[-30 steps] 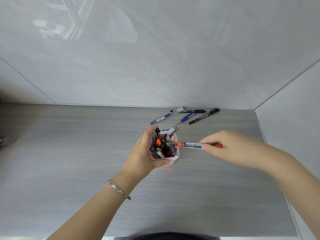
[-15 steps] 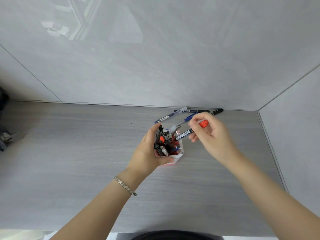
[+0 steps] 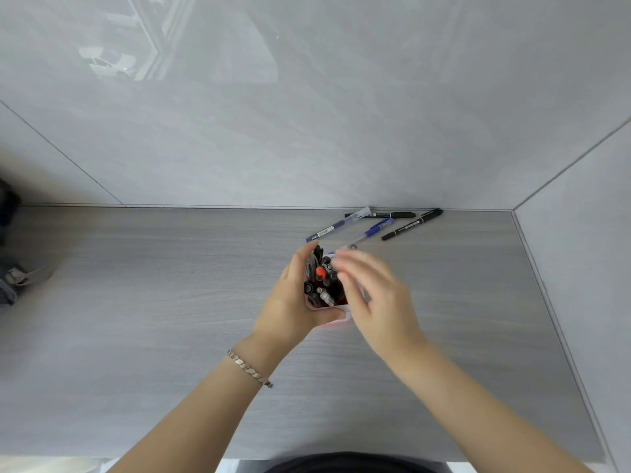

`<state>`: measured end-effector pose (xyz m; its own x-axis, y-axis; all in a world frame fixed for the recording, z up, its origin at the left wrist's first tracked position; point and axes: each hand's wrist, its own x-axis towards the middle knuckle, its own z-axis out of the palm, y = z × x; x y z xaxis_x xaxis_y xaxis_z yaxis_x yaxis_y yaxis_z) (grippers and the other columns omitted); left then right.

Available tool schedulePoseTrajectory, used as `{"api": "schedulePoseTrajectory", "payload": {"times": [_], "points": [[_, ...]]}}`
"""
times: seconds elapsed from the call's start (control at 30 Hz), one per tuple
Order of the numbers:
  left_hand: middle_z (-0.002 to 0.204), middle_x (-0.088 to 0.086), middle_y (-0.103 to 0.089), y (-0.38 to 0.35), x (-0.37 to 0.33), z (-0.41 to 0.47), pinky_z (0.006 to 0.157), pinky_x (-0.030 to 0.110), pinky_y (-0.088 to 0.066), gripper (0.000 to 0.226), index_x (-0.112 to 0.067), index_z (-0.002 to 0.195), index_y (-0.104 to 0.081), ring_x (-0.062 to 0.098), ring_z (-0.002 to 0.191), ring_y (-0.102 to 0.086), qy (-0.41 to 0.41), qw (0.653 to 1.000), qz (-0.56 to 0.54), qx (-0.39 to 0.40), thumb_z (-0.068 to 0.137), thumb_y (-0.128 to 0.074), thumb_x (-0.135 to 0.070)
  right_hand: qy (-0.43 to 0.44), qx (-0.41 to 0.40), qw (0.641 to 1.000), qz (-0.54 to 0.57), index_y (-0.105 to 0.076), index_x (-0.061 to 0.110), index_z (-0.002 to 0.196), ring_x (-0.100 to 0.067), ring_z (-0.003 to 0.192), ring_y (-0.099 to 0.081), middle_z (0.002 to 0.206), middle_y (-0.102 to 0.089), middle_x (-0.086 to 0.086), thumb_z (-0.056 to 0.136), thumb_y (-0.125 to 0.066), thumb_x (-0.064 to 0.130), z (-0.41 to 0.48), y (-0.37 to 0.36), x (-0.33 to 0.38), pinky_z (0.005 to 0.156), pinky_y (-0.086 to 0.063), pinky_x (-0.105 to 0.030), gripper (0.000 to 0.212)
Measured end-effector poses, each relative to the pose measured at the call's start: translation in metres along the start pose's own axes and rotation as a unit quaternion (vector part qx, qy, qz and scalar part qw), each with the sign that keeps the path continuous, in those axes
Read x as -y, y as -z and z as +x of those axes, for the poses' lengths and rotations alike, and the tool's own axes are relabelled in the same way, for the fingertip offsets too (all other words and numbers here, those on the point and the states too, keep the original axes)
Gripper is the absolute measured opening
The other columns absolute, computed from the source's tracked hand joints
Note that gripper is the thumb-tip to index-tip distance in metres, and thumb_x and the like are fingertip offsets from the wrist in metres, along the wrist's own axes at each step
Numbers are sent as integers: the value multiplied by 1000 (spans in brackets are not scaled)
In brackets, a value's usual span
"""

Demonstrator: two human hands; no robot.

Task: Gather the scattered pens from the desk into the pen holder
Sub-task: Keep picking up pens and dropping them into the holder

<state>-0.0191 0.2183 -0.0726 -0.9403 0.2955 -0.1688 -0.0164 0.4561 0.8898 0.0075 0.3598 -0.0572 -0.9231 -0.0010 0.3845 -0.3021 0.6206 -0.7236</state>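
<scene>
Left hand (image 3: 290, 302): fingers clamped round the pen holder (image 3: 336, 319), which stands mid-table (image 3: 136, 336); keep it braced upright.
Pen holder: crowded with pens, so feed each new one into a gap.
Right hand (image 3: 372, 295): blurred over the holder's rim, fingers spread apart, nothing seen in them.
Loose pens (image 3: 375, 230): four lie by the back wall, beyond the holder; I'd take the nearest blue one.

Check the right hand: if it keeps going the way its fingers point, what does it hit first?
The right hand, blurred, points up-left across the top of the pen holder. Straight on, its fingertips would likely meet the pens standing in the holder, then the left hand gripping it. Its height above them is unclear.
</scene>
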Motion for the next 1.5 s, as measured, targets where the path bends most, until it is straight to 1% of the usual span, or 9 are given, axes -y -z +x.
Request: {"api": "schedulePoseTrajectory", "payload": {"times": [0.17,0.4,0.63,0.77,0.83,0.97,1.13,1.27,1.5], "points": [[133,-3,-48,1,0,0,89,2,-36,100,-31,134,-26,10,119,-49,-5,1000,5,1,54,-87,-20,81,9,990,-117,-45,17,129,-13,142,-18,144,-35,0,97,-35,21,-36,-2,-29,112,-24,-29,34],[132,0,-49,1,-4,-1,97,31,-45,96,-35,131,-28,15,119,-50,-10,1000,3,0,54,-86,-27,54,84,972,-215,-27,16,139,-10,144,8,147,-33,-2,97,-20,41,-12,-12,-29,113,-11,-39,49],[133,-2,-47,1,-3,1,92,10,-37,98,-42,125,-23,11,119,-48,-4,1000,15,3,54,-86,-19,-18,182,969,-164,6,22,144,-6,141,20,152,22,18,86,-13,67,-25,2,-25,115,5,-27,76],[127,-13,-43,1,-3,1,85,-7,-30,96,-47,120,-22,2,116,-43,6,1000,11,6,54,-86,-19,-82,93,990,72,-23,22,140,-3,141,-14,150,-19,2,94,-34,40,1,23,-41,115,-11,-15,51],[127,-15,-42,2,-5,1,83,-10,-28,94,-49,118,-23,0,115,-41,7,1000,13,8,54,-86,-19,-146,7,989,10,-43,13,131,-13,135,-32,143,-36,-4,92,-44,15,27,34,-77,111,-21,-18,39],[128,-13,-43,3,-6,1,84,-9,-29,92,-56,113,-24,2,116,-43,5,1000,21,10,54,-86,-22,-247,91,940,-217,-52,1,123,-39,128,-37,138,-43,-23,81,-41,-13,63,56,-162,111,-28,-40,46],[126,-15,-43,3,-7,2,83,-9,-29,91,-56,112,-25,1,114,-43,7,1000,23,10,55,-86,-21,-211,264,870,-359,-53,6,122,-39,122,-37,130,-46,-22,87,-54,10,78,69,-183,99,-35,-47,35],[124,-17,-42,3,-7,2,80,-11,-27,91,-56,111,-25,0,112,-43,11,1000,19,11,55,-86,-19,-34,339,842,-417,-61,0,94,-41,92,-56,96,-60,-23,78,-67,4,61,67,-174,79,-47,-42,18],[115,-31,-39,3,-9,2,82,-9,-28,90,-54,111,-26,-5,110,-43,11,1000,8,14,55,-86,-17,-37,348,862,-367,-42,10,124,-35,108,-54,123,-54,-16,91,-40,19,87,30,-131,84,-43,-40,34]]}}
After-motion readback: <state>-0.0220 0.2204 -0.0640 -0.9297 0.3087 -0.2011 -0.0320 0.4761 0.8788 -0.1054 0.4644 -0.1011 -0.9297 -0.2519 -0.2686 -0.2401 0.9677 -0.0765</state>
